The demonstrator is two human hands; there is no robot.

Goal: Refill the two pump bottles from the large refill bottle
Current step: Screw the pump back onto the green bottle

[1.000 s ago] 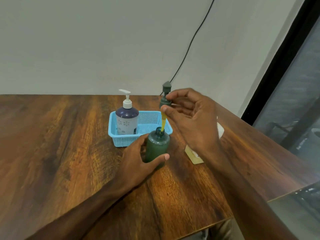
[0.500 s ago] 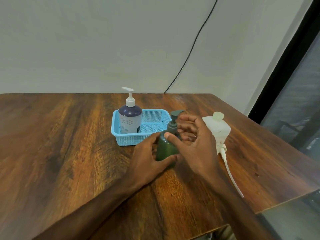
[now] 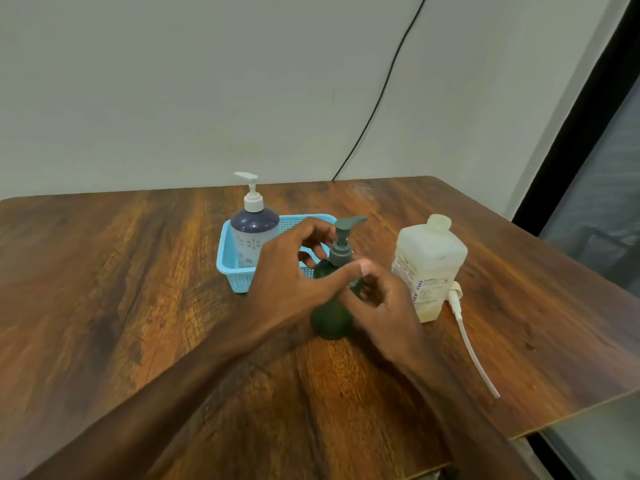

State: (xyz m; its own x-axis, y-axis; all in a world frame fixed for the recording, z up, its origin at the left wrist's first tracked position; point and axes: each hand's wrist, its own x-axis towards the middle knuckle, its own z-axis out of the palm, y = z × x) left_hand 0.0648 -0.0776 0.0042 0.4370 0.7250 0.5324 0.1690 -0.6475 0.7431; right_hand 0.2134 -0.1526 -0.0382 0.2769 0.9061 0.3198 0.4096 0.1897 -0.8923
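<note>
The dark green pump bottle stands on the wooden table with its grey-green pump head seated on top. My left hand wraps the bottle's shoulder, thumb in front of the pump collar and fingers behind it. My right hand holds the right side of the bottle's body. The large translucent white refill bottle stands just to the right, with its mouth uncapped. A purple-and-white pump bottle stands in the light blue basket behind my left hand.
A white pump with a long dip tube lies on the table to the right of the refill bottle. The table's right edge is close by. A black cable runs down the wall behind.
My right hand lowered the pump head with its tube into the green bottle, then dropped to the bottle's side. My left hand slid up from the body to the collar.
</note>
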